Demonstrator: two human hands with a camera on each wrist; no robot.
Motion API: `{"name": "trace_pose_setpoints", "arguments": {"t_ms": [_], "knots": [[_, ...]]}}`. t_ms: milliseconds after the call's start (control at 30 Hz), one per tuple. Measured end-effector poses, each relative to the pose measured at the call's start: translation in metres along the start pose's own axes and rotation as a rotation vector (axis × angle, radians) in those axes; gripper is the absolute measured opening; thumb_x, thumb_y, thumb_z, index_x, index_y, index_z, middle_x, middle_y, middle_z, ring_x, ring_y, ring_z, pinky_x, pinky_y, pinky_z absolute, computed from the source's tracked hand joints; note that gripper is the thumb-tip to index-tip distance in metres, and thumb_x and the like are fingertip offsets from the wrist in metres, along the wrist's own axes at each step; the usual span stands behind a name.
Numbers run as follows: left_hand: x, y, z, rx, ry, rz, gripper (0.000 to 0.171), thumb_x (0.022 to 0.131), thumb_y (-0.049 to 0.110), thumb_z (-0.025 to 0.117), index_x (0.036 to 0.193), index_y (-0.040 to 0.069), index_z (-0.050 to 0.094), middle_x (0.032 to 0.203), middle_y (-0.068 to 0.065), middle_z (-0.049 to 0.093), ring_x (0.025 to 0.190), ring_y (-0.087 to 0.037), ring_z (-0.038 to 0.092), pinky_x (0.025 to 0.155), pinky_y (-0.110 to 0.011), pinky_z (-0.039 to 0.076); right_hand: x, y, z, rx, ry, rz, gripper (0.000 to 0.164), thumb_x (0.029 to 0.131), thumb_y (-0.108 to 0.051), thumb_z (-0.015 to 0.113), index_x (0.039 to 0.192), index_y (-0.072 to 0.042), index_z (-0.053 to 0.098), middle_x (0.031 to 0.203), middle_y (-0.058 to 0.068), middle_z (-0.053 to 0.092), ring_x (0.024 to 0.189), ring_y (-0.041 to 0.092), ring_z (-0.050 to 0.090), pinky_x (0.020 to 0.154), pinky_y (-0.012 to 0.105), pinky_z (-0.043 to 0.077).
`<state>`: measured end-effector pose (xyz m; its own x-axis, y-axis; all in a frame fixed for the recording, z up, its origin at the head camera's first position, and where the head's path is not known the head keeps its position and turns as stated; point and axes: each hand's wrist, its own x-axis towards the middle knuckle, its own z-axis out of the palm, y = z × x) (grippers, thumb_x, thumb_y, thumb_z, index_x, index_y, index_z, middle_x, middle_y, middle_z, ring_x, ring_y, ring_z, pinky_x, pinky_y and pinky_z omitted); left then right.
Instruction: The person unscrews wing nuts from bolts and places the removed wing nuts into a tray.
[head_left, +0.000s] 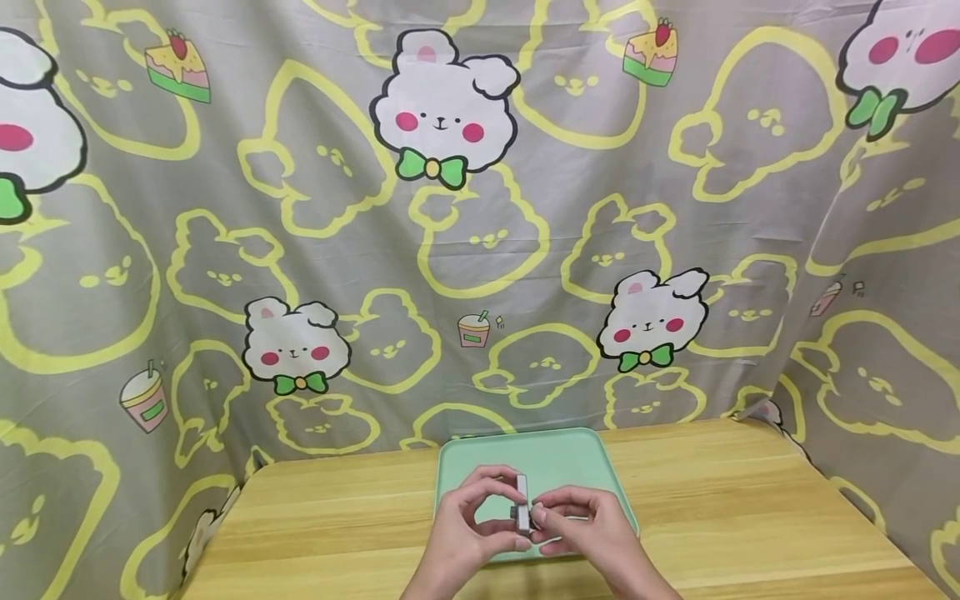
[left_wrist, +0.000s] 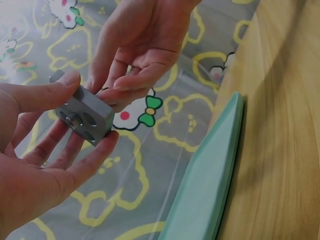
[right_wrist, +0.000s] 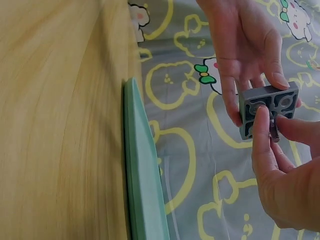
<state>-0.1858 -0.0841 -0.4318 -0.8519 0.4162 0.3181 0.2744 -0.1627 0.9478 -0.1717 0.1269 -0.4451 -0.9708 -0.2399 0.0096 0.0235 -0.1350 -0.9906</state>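
Observation:
A small grey square block (head_left: 522, 500) with round holes is held up on edge over the mint-green tray (head_left: 480, 454). My left hand (head_left: 467, 523) grips it by opposite edges, thumb on one side and fingertips on the other. In the left wrist view, a metal fastener end (left_wrist: 75, 120) shows among the holes of the block (left_wrist: 95, 112). The block's ribbed, hollow face (right_wrist: 285, 102) turns toward my right hand (right_wrist: 287, 185). That hand's thumb and fingers pinch a small dark metal pin-like piece (right_wrist: 273, 131) at this face; fingertips partly hide it.
Beneath the tray is a wood-grain table (head_left: 337, 517). A grey curtain (head_left: 480, 250) with yellow outlines and white cartoon animals hangs behind the table and along both sides.

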Motion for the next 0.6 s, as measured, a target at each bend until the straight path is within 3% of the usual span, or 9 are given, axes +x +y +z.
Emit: {"name": "trace_pose_setpoints", "arguments": {"t_ms": [300,600], "knots": [[0.0,-0.0011,0.0,-0.002,0.005,0.002,0.037,0.074,-0.012,0.085,0.107,-0.004,0.071,0.134,-0.023,0.053,0.126,-0.037,0.053,0.091,-0.047,0.062,0.0016,0.003,0.0018,-0.022,0.012,-0.067,0.03,0.096,-0.013,0.074,0.114,0.01,0.067,0.099,0.017,0.074,0.086,0.026,0.075,0.075,0.038,0.066],[0.0001,-0.0023,-0.0021,-0.035,0.016,-0.005,0.041,0.073,-0.01,0.086,0.11,-0.005,0.07,0.135,-0.024,0.052,0.124,-0.028,0.057,0.09,-0.05,0.061,-0.001,0.0064,0.0082,-0.185,0.01,-0.296,0.019,0.096,-0.007,0.072,0.107,0.008,0.067,0.098,0.023,0.071,0.083,0.019,0.075,0.069,0.038,0.066]]}}
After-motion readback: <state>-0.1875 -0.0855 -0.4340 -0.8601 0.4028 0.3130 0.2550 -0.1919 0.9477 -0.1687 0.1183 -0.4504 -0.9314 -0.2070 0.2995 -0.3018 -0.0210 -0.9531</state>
